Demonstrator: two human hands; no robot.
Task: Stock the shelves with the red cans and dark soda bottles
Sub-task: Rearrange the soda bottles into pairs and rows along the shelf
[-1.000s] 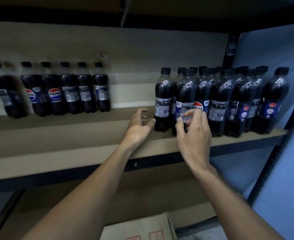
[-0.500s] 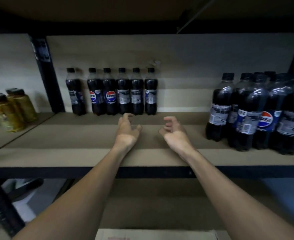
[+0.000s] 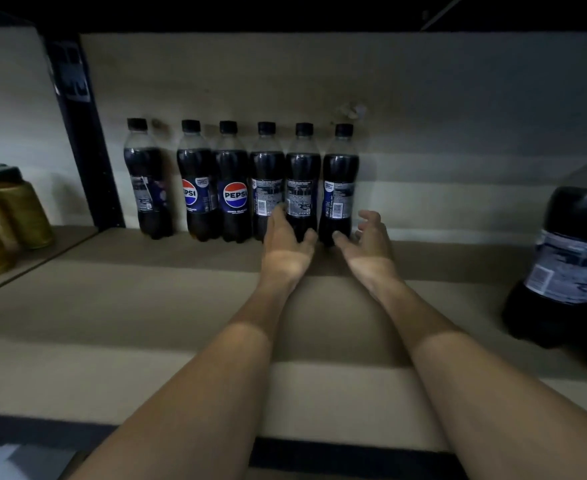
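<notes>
Several dark soda bottles (image 3: 234, 183) with black caps stand in a row against the back wall of the shelf (image 3: 112, 327). My left hand (image 3: 285, 242) reaches deep onto the shelf, fingers spread, just in front of the second bottle from the right (image 3: 302, 183). My right hand (image 3: 368, 240) is open beside it, its thumb near the base of the rightmost bottle of the row (image 3: 339, 185). Neither hand holds anything. Another dark bottle (image 3: 572, 251) stands close to me at the right edge. No red cans are in view.
Yellow-gold bottles (image 3: 15, 209) with dark caps stand on the neighbouring shelf section at the left, behind a black upright post (image 3: 77, 133). The dark underside of the shelf above runs across the top. The shelf's dark front rail (image 3: 25, 431) crosses the bottom.
My right hand let go of a bottle in the right-hand group. My view swung left, and both hands moved forward to the back row.
</notes>
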